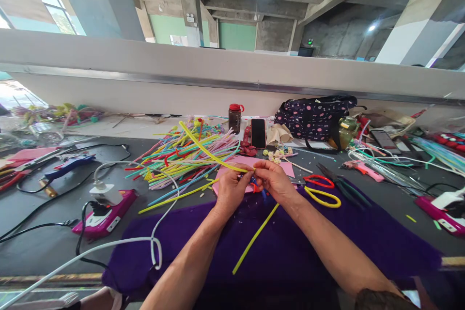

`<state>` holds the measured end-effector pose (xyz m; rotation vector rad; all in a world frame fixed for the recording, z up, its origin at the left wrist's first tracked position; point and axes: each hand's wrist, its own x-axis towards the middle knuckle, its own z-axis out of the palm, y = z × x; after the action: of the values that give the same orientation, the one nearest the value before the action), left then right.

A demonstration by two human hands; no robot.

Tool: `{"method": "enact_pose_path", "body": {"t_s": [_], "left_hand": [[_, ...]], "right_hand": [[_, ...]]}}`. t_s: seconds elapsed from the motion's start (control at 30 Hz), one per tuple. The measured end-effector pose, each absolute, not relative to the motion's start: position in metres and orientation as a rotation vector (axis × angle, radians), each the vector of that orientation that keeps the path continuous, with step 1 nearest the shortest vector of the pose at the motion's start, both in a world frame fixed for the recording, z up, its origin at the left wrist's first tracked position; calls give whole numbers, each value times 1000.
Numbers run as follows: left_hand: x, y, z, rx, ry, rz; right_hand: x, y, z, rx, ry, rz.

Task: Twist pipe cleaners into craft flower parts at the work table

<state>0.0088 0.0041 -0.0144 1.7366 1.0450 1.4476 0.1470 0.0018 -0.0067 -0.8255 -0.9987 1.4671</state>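
A yellow pipe cleaner [209, 151] slants up and left from my left hand [232, 186], whose thumb and fingers pinch its lower end. Close beside it, my right hand [271, 179] pinches at the same end, fingertips nearly touching those of the left. Under both hands lies a pink sheet [286, 167], with a small blue and red item [262, 189] partly hidden between them. Another yellow-green pipe cleaner [254, 240] rests on the purple cloth [290, 252] below my right hand. Scissors with red and yellow handles [321, 191] lie right of that hand.
A heap of coloured pipe cleaners [192, 160] lies behind my left hand. Pliers [345, 186] rest beyond the scissors. A brown bottle [235, 118], a phone [258, 133] and a patterned bag [316, 118] stand at the back. A magenta power strip [119, 208] with cables sits left.
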Motion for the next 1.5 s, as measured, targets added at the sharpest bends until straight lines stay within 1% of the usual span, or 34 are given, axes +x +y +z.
{"method": "enact_pose_path", "body": {"t_s": [0.23,0.53,0.87,1.5], "left_hand": [[11,6,-14,1487,919,1353],[12,4,-10,1483,985,1344],[12,5,-9,1365,907,1337],[11,8,-13,1251,852,1255]], "right_hand": [[146,4,-10,-822,-1033,1440],[146,6,-12,-848,-1016,1448],[147,1,-10,-789,-1083,1454],[149,0,-7,-997,-1458,1024]]}}
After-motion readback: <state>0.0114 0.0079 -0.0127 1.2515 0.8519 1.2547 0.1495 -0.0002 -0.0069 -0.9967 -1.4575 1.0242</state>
